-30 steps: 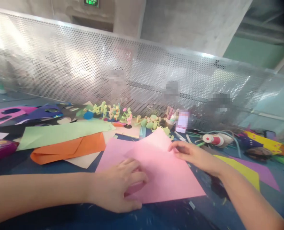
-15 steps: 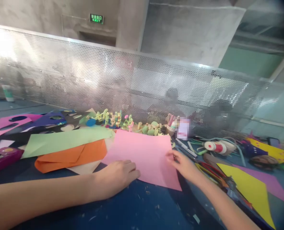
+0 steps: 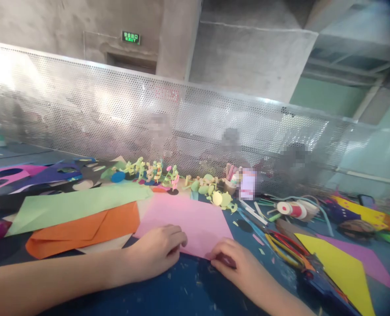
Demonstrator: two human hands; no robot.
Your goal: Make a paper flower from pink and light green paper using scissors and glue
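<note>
Pink sheet (image 3: pixel 190 221) is lying on the blue table (image 3: pixel 182 289), centre of the clock. Right hand (image 3: pixel 226 259), at five o'clock, is pinching the corner, thumb and fingertips together, likely for fine control. Left hand (image 3: pixel 162 250), at seven, is resting on the near edge, presumably stopping it sliding; cannot tell whether it's gripping. At eleven, high up, a green sign (image 3: pixel 131 37) is showing "EXIT" under Chinese characters. Spool (image 3: pixel 292 210), three o'clock: markings illegible.

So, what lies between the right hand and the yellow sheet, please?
In the head view, scraps and tools with coloured handles lie between the right hand and the yellow sheet.
</note>
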